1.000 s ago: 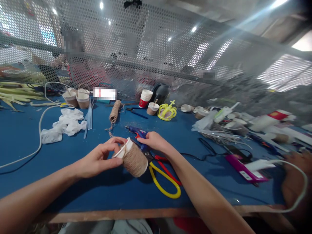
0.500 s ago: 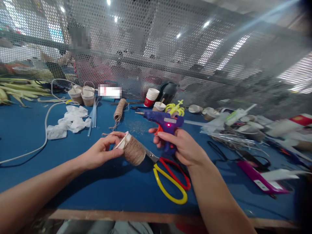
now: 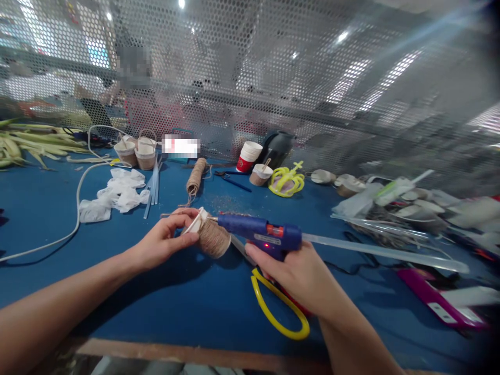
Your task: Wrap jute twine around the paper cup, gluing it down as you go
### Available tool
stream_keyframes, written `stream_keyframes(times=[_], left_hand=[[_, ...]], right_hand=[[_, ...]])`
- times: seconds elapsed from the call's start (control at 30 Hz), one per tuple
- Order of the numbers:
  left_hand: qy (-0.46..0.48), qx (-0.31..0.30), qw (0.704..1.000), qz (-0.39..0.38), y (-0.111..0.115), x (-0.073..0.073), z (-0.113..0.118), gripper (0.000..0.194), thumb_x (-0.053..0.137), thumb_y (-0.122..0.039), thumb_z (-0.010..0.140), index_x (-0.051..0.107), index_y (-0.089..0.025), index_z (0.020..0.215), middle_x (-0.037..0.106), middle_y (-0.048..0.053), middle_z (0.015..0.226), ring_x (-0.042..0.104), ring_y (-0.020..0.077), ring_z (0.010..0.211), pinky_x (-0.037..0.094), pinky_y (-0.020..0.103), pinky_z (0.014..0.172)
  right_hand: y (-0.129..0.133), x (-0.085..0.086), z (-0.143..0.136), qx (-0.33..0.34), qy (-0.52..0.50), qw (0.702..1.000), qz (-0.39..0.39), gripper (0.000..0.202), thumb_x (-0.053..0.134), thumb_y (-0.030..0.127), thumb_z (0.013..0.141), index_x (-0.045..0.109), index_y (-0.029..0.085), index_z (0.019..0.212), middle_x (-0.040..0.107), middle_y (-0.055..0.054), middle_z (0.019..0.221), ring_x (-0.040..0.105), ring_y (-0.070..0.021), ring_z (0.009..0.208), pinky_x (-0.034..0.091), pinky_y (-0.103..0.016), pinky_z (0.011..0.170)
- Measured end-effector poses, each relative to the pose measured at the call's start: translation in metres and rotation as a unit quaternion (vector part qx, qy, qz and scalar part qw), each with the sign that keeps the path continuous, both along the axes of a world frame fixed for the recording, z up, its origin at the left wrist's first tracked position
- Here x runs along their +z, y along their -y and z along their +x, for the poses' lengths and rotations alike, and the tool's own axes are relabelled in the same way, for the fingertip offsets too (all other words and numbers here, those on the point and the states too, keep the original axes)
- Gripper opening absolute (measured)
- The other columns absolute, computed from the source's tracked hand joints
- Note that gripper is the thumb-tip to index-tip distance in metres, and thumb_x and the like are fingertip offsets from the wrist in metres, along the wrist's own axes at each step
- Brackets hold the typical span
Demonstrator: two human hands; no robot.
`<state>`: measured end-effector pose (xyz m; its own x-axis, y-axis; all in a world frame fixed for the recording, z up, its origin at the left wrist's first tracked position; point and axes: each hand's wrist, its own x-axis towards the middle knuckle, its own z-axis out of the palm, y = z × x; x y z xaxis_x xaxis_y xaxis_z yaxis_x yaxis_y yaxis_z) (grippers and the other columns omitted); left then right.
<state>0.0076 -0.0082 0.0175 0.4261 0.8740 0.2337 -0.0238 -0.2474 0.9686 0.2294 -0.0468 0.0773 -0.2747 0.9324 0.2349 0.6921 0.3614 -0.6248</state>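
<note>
My left hand [image 3: 167, 237] grips the white rim of a paper cup wrapped in brown twine [image 3: 214, 238], which is tilted on its side above the blue table. In my right hand [image 3: 299, 265] is a blue glue gun [image 3: 260, 232] with a lit red light and a long clear glue stick in its back. The gun's nozzle points left and is at the twine just below the cup's rim. Scissors with yellow and red handles [image 3: 279, 312] lie beneath the gun, partly hidden by my right hand. A twine roll [image 3: 196, 176] lies behind the cup.
Crumpled white material [image 3: 117, 194], glue sticks [image 3: 153, 187] and wrapped cups [image 3: 146, 153] are at the left. Pliers [image 3: 234, 179], stacked cups [image 3: 249, 155] and a yellow crown [image 3: 287, 181] stand behind. A purple power strip [image 3: 425, 297] lies right, near plastic scraps.
My right hand has brought the glue gun down and left, so its nozzle is now at the cup near the rim. The left hand keeps its hold on the cup. The view has shifted slightly.
</note>
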Motion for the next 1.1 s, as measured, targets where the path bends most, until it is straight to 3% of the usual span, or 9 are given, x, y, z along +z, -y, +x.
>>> stream_keyframes(times=[0.13, 0.2, 0.43, 0.73, 1.1], left_hand=[[-0.017, 0.013, 1.000, 0.012, -0.002, -0.002, -0.001, 0.020, 0.056, -0.031, 0.076, 0.052, -0.014, 0.065, 0.048, 0.009, 0.110, 0.041, 0.0213, 0.112, 0.026, 0.035, 0.099], [-0.026, 0.017, 0.999, 0.021, -0.002, -0.003, -0.001, 0.020, 0.056, -0.031, 0.076, 0.051, -0.014, 0.066, 0.047, 0.009, 0.110, 0.042, 0.0213, 0.111, 0.028, 0.035, 0.098], [-0.051, 0.020, 0.997, 0.052, -0.002, -0.001, -0.001, 0.015, 0.053, -0.026, 0.077, 0.050, -0.015, 0.067, 0.047, 0.011, 0.110, 0.041, 0.0227, 0.113, 0.026, 0.038, 0.100], [-0.084, 0.024, 0.992, 0.093, -0.003, -0.005, -0.003, 0.010, 0.050, -0.022, 0.079, 0.051, -0.015, 0.073, 0.046, 0.012, 0.117, 0.041, 0.0228, 0.116, 0.027, 0.038, 0.100], [-0.091, 0.008, 0.988, 0.124, -0.002, -0.004, -0.004, 0.008, 0.049, -0.022, 0.081, 0.052, -0.016, 0.076, 0.049, 0.010, 0.119, 0.038, 0.0208, 0.120, 0.028, 0.036, 0.101]], right_hand=[[-0.001, -0.004, 0.001, 0.027, 0.048, 0.996, 0.067, 0.014, 0.051, 0.026, 0.077, 0.063, 0.019, 0.077, 0.065, -0.003, 0.066, 0.060, -0.0192, 0.067, 0.048, -0.030, 0.064], [-0.001, -0.005, 0.000, 0.041, 0.052, 0.994, 0.084, 0.015, 0.049, 0.024, 0.076, 0.063, 0.018, 0.080, 0.066, -0.004, 0.072, 0.061, -0.0180, 0.068, 0.048, -0.030, 0.067], [0.000, -0.004, -0.005, 0.062, 0.103, 0.987, 0.103, 0.019, 0.046, 0.023, 0.078, 0.061, 0.018, 0.068, 0.062, -0.002, 0.061, 0.057, -0.0151, 0.057, 0.048, -0.026, 0.059], [0.002, 0.005, -0.009, 0.048, 0.090, 0.990, 0.100, 0.019, 0.045, 0.020, 0.077, 0.063, 0.018, 0.071, 0.062, -0.004, 0.061, 0.058, -0.0149, 0.055, 0.049, -0.026, 0.057], [0.003, 0.004, -0.007, 0.022, 0.065, 0.996, 0.065, 0.016, 0.046, 0.021, 0.077, 0.060, 0.018, 0.070, 0.060, -0.002, 0.060, 0.054, -0.0136, 0.051, 0.047, -0.026, 0.054]])
